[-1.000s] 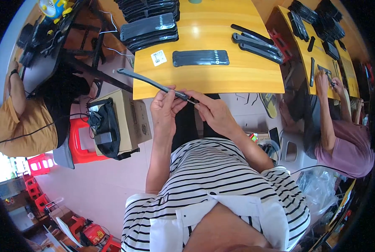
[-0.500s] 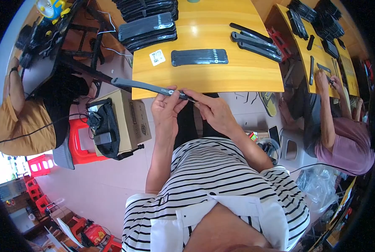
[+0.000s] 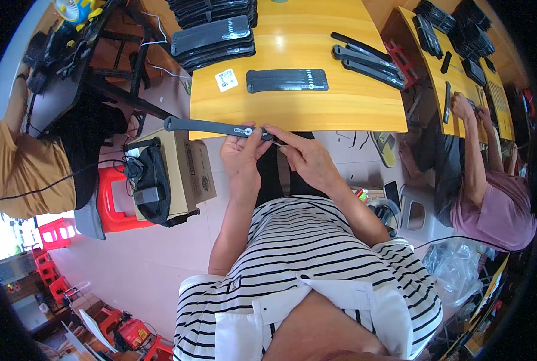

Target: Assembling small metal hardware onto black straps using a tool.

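Observation:
My left hand (image 3: 242, 161) pinches a dark grey strap (image 3: 205, 126) with white printing near its right end. The strap's rounded free end sticks out to the left, past the near edge of the table. At the strap's right end, my right hand (image 3: 307, 157) has its fingers closed around a small, thin metallic thing (image 3: 277, 143), too small to name. Beyond my hands, a flat row of black straps (image 3: 287, 80) lies on the yellow table (image 3: 340, 114). A few loose straps (image 3: 367, 61) rest at the table's right side.
Tall stacks of straps (image 3: 213, 43) stand at the back left, near a white printed label (image 3: 226, 80). A cardboard box (image 3: 187, 171) with a black bag (image 3: 153, 186) and a red stool (image 3: 113, 201) are on the left. Co-workers sit on both sides; the right one's hand (image 3: 461, 107) is over another table.
The strap's free end has dipped slightly and the strap has turned its printed face more into view. My left hand has shifted slightly right; both hands stay at the strap's right end.

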`<state>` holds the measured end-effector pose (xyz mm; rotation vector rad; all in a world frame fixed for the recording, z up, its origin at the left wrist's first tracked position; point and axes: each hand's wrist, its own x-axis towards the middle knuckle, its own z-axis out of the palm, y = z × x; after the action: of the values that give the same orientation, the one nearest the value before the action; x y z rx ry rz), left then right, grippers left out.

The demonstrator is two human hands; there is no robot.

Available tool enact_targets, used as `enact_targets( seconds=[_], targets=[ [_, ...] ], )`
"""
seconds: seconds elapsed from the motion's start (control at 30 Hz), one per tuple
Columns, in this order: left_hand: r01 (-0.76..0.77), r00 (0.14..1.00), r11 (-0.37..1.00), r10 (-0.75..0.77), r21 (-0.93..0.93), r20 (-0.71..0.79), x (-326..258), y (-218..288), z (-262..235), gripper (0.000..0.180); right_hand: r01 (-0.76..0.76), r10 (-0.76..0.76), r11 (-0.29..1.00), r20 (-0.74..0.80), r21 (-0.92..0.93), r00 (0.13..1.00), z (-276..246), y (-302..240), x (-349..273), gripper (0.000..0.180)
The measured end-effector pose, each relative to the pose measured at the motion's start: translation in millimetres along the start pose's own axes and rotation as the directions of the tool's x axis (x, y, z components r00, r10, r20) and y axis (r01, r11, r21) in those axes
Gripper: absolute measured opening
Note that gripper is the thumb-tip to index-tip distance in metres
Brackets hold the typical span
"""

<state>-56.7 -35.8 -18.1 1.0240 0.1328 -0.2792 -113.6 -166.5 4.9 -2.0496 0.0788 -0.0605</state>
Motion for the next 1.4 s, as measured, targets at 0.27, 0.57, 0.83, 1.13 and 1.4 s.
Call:
enact_targets(
  seconds=[0.27, 0.57, 0.83, 1.13, 1.4],
  targets=[
    [-0.049, 0.999, 0.997, 0.049, 0.054, -0.003, 1.1, -4.3, 4.3, 0.019, 0.105, -0.136, 0.973, -0.148, -0.205, 0.980, 10.2, 10.4, -0.4, 0.040],
    [-0.025, 0.999, 1.000, 0.025, 0.016, 0.020, 7.4, -19.4, -3.7, 0.020, 0.279, -0.260, 0.959, -0.243, 0.047, 0.935, 29.2, 42.5, 8.4, 0.041],
    [0.035, 0.990, 0.959, -0.072, 0.282, 0.124, 11.7, -9.1, -10.4, 0.015, 0.294, -0.274, 0.833, 0.113, -0.469, 0.955, -10.9, 29.6, 3.5, 0.047],
    [-0.119, 0.976, 0.934, 0.047, 0.338, 0.213, 5.4, -7.9, -6.9, 0.012, 0.454, -0.396, 0.844, 0.239, -0.285, 0.887, -25.8, 27.7, 21.6, 0.032],
    [-0.272, 0.962, 0.913, 0.267, 0.303, 0.058, 6.0, -20.6, 9.4, 0.012, 0.042, 0.017, 0.858, -0.111, 0.512, 0.994, 30.1, 48.2, 7.1, 0.031]
  ],
)
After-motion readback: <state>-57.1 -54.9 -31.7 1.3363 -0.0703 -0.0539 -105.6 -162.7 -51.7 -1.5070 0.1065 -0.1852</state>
